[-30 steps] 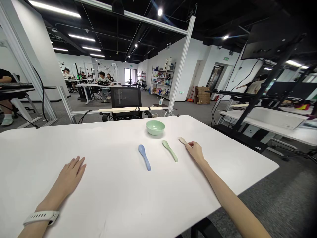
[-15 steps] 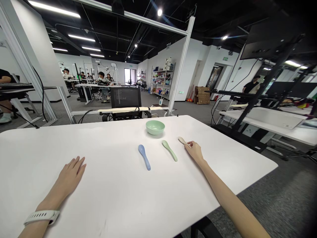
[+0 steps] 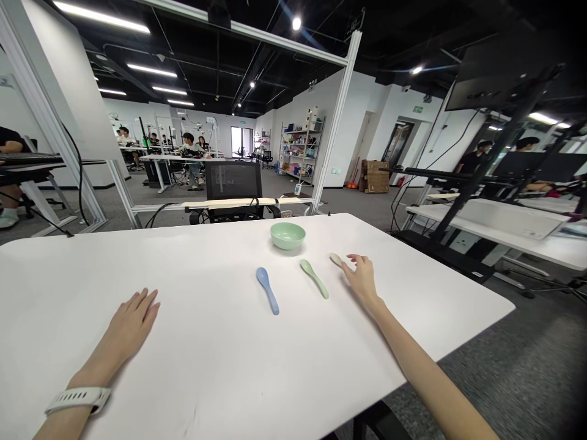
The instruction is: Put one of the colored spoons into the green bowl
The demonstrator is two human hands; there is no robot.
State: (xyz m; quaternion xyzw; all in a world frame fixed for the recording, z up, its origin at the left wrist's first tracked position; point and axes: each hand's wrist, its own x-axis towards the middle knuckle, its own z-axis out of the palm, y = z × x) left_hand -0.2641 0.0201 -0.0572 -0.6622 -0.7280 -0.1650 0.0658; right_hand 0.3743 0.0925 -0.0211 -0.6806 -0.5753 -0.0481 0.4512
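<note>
Cream spoon (image 3: pixel 336 260), where on the worktop (image 3: pixel 206 366)?

Toward the far right edge, just beside the open right hand (image 3: pixel 362 280); left hand (image 3: pixel 131 318) open, flat. Light, maybe slippery: pinch gently from both sides.

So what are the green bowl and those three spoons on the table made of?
The pale green bowl looks like glazed ceramic, or maybe plastic: it has a smooth, soft shine. The blue spoon, green spoon and cream spoon look similar, smooth and thick, with no metal glint. From this far away, I can't be sure which it is.
</note>
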